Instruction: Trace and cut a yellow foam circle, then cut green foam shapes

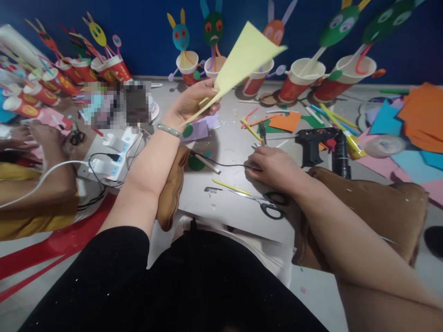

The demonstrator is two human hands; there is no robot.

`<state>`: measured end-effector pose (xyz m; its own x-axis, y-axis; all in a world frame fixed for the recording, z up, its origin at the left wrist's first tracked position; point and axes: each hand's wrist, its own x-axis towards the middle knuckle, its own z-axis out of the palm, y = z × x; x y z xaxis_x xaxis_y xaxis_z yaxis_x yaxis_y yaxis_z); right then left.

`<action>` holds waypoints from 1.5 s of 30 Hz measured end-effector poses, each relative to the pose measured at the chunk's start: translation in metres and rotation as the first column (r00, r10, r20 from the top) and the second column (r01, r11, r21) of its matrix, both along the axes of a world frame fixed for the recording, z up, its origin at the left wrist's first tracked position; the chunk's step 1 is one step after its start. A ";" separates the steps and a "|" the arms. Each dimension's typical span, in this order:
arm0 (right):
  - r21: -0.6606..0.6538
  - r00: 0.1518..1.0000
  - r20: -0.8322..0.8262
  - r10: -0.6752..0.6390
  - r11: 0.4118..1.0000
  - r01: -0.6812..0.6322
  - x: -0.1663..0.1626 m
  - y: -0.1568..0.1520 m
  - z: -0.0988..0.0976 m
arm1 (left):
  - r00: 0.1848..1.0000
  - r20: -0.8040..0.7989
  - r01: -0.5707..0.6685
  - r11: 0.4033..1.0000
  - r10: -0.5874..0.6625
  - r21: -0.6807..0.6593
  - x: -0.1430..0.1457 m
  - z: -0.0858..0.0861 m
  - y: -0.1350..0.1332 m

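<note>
My left hand [194, 100] is raised over the table, its fingers closed on a sheet of yellow paper [247, 57] that fans out up and to the right. On the tabletop rests my right hand [273, 168], fingers curled; what they hold, if anything, is hidden. A black cable [221, 164] runs up to the right fingers. Just below that hand lie scissors with black handles [272, 210], beside a thin yellow strip [231, 186] and a small metal piece [212, 190]. A black glue gun [313, 143] stands to the right of my right hand.
Red paper cups [188, 76] with paper faces line the blue wall. A white power strip [119, 159] lies left, near another person's arm [51, 157]. Brown cushions [374, 207] flank the table edge. Coloured paper [422, 120] is piled at right; scraps [285, 122] lie mid-table.
</note>
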<state>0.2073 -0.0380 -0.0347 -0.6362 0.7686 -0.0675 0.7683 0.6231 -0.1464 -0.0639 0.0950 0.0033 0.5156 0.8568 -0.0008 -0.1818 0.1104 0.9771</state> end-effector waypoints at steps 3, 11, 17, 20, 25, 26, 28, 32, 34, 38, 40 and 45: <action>-0.094 0.999 0.032 0.020 0.995 -0.017 -0.002 -0.003 0.004 | 0.997 -0.044 0.057 0.998 -0.056 0.024 0.000 -0.004 0.001; -0.466 0.982 -0.105 0.157 0.865 -0.188 -0.005 -0.017 0.015 | 0.813 -0.544 0.224 0.974 -0.207 -0.036 0.004 -0.014 0.002; -0.598 0.975 -0.169 0.142 0.772 -0.215 -0.002 -0.019 0.015 | 0.271 -0.961 0.454 0.888 -0.064 0.069 0.017 -0.001 -0.008; -0.584 0.977 -0.165 0.136 0.785 -0.208 -0.003 -0.017 0.016 | 0.156 -0.987 0.532 0.844 -0.026 0.062 0.019 0.005 -0.011; -0.348 0.994 0.086 -0.071 0.933 0.097 -0.009 -0.012 0.020 | 0.084 -0.996 0.594 0.803 -0.007 0.045 0.024 0.001 -0.015; -0.291 0.977 0.155 -0.144 0.939 0.184 -0.010 -0.011 0.021 | 0.083 -0.997 0.597 0.801 -0.003 0.047 0.026 0.001 -0.016; -0.203 0.927 0.259 -0.273 0.922 0.329 -0.010 -0.008 0.021 | 0.089 -0.996 0.608 0.792 0.010 0.062 0.031 0.000 -0.021; -0.127 0.861 0.293 -0.415 0.876 0.465 -0.006 -0.002 0.017 | 0.122 -0.991 0.632 0.766 0.048 0.115 0.042 0.001 -0.031; -0.102 0.838 0.287 -0.464 0.855 0.509 -0.003 0.000 0.014 | 0.147 -0.986 0.642 0.751 0.082 0.158 0.046 -0.001 -0.033; -0.097 0.810 0.259 -0.526 0.821 0.563 0.002 0.005 0.013 | 0.190 -0.974 0.683 0.696 0.121 0.220 0.052 -0.012 -0.032; -0.109 0.813 0.226 -0.536 0.816 0.568 0.005 0.008 0.012 | 0.213 -0.967 0.696 0.673 0.137 0.249 0.053 -0.020 -0.031; -0.116 0.820 0.146 -0.554 0.814 0.570 0.010 0.014 0.007 | 0.330 -0.922 0.645 0.665 0.201 0.376 0.057 -0.040 -0.026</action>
